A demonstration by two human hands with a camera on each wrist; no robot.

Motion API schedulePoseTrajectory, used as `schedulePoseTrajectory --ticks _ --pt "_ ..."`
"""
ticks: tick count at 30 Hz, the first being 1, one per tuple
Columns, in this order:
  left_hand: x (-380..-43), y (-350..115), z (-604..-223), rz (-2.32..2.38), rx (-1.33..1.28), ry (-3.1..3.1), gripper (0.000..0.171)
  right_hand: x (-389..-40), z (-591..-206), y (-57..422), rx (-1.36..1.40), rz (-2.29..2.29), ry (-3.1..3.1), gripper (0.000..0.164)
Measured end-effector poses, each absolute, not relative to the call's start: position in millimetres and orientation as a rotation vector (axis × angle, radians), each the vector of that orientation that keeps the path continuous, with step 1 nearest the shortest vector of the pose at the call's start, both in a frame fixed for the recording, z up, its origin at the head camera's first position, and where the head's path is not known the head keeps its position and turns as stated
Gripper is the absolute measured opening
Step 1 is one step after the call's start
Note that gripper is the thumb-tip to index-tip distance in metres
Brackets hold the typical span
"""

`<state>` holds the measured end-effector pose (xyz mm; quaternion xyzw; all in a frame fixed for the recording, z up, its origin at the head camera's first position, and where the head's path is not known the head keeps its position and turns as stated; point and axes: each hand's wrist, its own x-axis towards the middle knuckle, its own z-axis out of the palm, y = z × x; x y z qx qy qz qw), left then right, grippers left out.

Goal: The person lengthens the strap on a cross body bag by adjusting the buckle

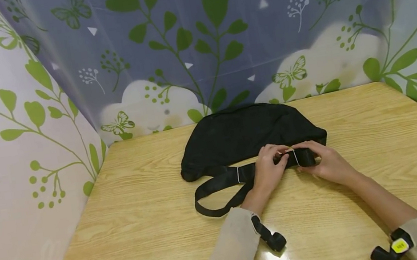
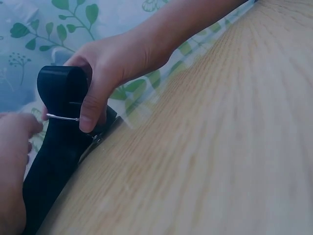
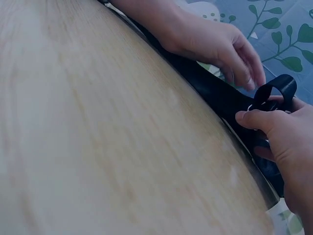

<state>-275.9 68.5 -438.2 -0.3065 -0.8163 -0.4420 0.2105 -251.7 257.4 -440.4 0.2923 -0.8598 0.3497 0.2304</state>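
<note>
A black waist bag point(image 1: 241, 134) lies on the table with its strap point(image 1: 217, 186) stretched out in front. My right hand point(image 1: 328, 161) pinches the strap's folded end loop point(image 2: 61, 81) between thumb and fingers, right by a thin white tie point(image 2: 62, 117) round the strap. Close to that tie is my left hand point(image 1: 268, 168), its fingers loosely bent; in the right wrist view its fingertips point(image 3: 250, 83) hang just short of the loop. A second white tie point(image 1: 238, 175) circles the strap further left, where the strap makes a wide loop on the table.
The wood-grain table point(image 1: 126, 232) extends around the bag. Behind it hangs a printed cloth point(image 1: 161, 33) with leaves and butterflies, meeting the table's back edge. More printed cloth point(image 1: 4, 147) stands at the left side. Black wrist bands point(image 1: 268, 234) sit at both sleeves.
</note>
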Motion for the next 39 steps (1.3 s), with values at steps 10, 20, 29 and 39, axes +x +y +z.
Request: schedulePoseTrajectory --ticks 10,20,29,39 --pt "-274.5 67.9 -438.7 -1.134 -0.904 -2.584 0.028 -252.5 -441.2 256.7 0.823 0.985 -2.365 0.064" --pt "-276.5 68.9 -442.0 -1.044 -0.962 -2.635 0.053 -249.5 -437.8 256.3 0.884 1.168 -2.444 0.071" --pt "-275.0 70.2 -440.7 -0.998 -0.969 -2.635 0.063 -227.9 -402.8 239.0 0.927 1.054 -2.348 0.043" --pt "-275.5 67.8 -441.9 -0.871 -0.993 -2.578 0.058 -239.9 -421.5 245.6 0.934 1.179 -2.327 0.043"
